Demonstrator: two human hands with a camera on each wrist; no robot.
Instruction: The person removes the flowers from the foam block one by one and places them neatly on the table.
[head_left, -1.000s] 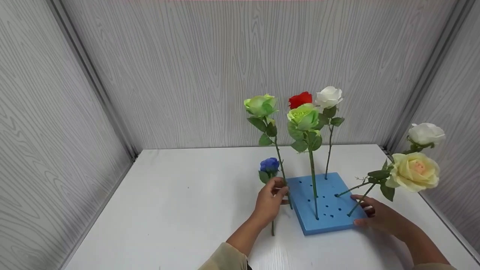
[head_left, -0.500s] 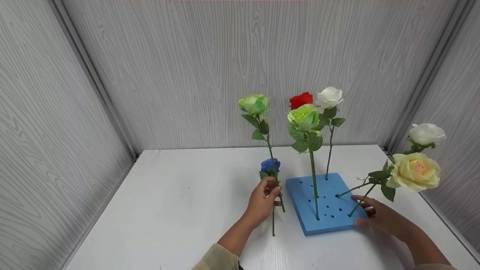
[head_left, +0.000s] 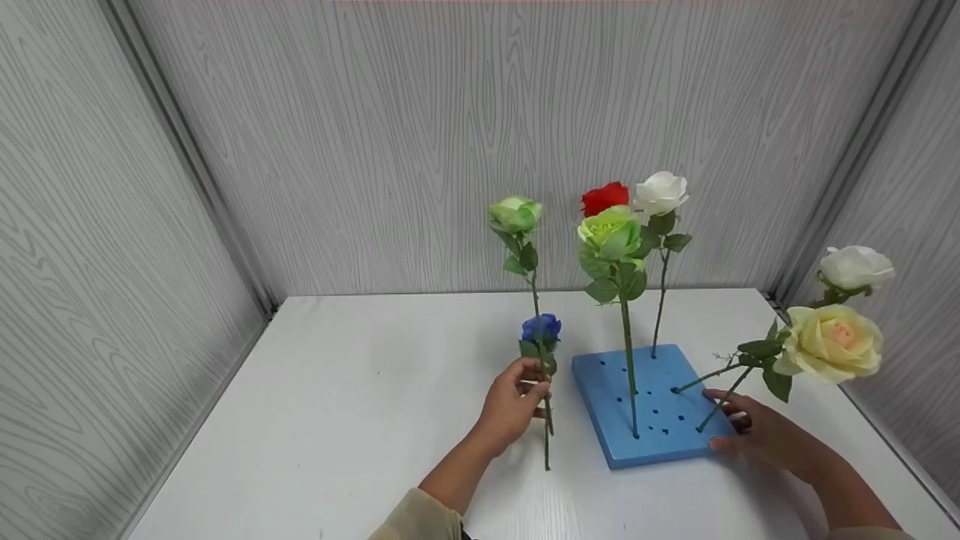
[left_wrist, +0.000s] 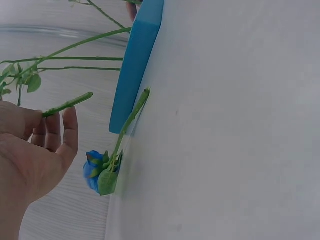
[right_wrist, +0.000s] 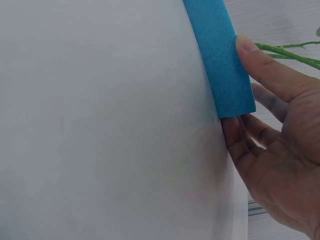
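Note:
A light-green rose (head_left: pixel 515 215) stands nearly upright, its lower stem pinched between the thumb and fingers of my left hand (head_left: pixel 510 409). In the left wrist view, the cut end of that stem (left_wrist: pixel 75 102) pokes out free past the fingers. Behind it a blue rose (head_left: pixel 541 328) lies on the table, partly covered by the held stem and hand. My right hand (head_left: pixel 757 431) grips the right edge of a blue perforated block (head_left: pixel 667 452). In the right wrist view, the thumb lies on its top edge and the fingers (right_wrist: pixel 245 150) curl at its side.
The block carries another green rose (head_left: pixel 609 234), a red rose (head_left: pixel 604 199) and an upright white rose (head_left: pixel 661 193). A yellow rose (head_left: pixel 832 341) and a second white rose (head_left: pixel 855 268) lean far right over my right hand. Grey wood-grain panels (head_left: pixel 420 150) enclose the table.
My left hand has carried the green rose leftward, away from the block's left edge and across the blue rose. The right hand and the block have kept their place.

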